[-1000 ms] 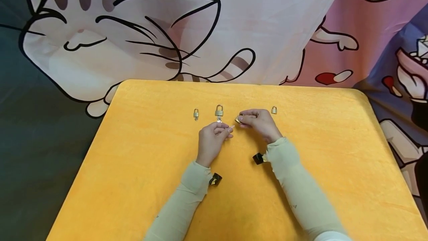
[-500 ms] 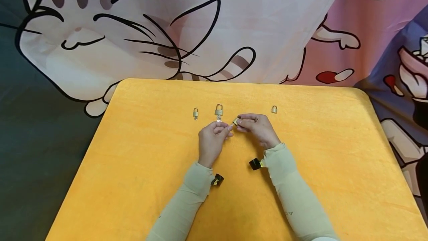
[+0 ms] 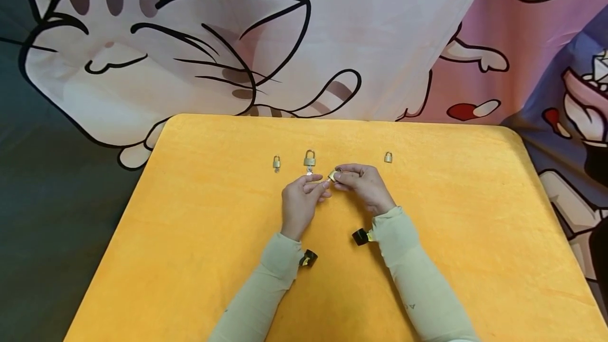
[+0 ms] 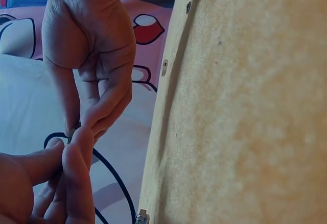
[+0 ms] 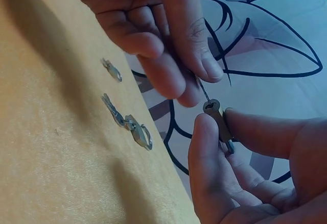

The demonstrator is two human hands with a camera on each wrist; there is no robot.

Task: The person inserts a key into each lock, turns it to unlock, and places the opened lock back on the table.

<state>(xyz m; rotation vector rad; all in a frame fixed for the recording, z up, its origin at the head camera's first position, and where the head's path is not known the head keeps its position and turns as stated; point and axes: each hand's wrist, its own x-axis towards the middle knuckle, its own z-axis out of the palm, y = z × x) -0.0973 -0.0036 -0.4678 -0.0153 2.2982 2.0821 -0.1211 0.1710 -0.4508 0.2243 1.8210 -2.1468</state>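
Note:
My left hand (image 3: 300, 202) pinches a thin key (image 5: 204, 89) between thumb and fingers; its bow is hidden by them. The fingers of my right hand (image 3: 364, 188) grip a small brass padlock (image 5: 218, 119), its keyhole end turned toward the left hand. In the right wrist view the key's tip meets the keyhole; how deep it sits I cannot tell. Both hands are raised above the yellow table, close together. Just beyond the left hand lies a larger brass padlock (image 3: 310, 161) with keys (image 5: 113, 110) attached.
Another small padlock (image 3: 277, 162), with a key at its base, lies to the left on the yellow table (image 3: 199, 236). Off to the right is one more small padlock (image 3: 388, 158). A cartoon-printed cloth (image 3: 380, 36) hangs behind the table's far edge.
My right hand has moved left and slightly nearer with the padlock, bringing it to the key. The left hand has stayed nearly still, pinching the key.

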